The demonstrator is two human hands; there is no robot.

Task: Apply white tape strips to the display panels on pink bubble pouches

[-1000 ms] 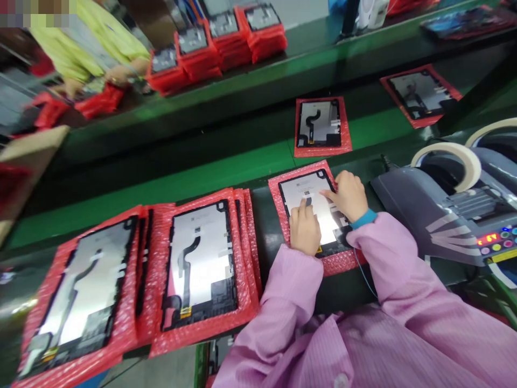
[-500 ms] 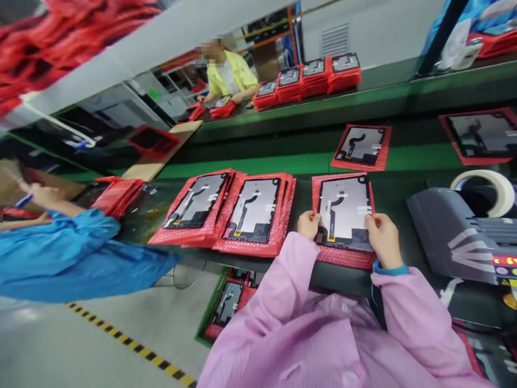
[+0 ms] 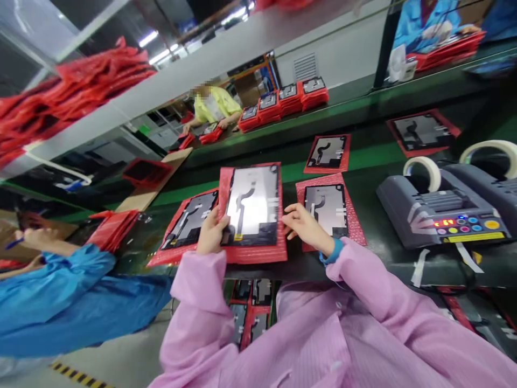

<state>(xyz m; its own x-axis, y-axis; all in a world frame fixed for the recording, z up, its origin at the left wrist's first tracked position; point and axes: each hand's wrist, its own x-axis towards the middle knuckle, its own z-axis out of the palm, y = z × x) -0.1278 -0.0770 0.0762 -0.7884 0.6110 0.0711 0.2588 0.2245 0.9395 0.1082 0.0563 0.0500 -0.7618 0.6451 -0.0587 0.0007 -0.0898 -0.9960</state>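
My left hand (image 3: 212,233) grips the lower left corner of a tablet panel on red bubble wrap (image 3: 253,205), lifted and tilted above the stack. My right hand (image 3: 304,226) hovers with spread fingers beside that panel's right edge, over the left side of another panel on red wrap (image 3: 329,209) lying flat on the dark bench. A further panel in the stack (image 3: 189,221) lies to the left, partly under the lifted one.
Two tape dispensers (image 3: 442,207) stand at the right. More panels (image 3: 328,152) ride the green conveyor (image 3: 367,153). A person in blue sleeves (image 3: 76,291) works at my left; a person in yellow (image 3: 212,105) sits across. A crate of panels (image 3: 252,310) sits below the bench.
I let go of the panel that both hands held in front of me. My left hand has picked up another panel from the stack on the left, and my view swung left.
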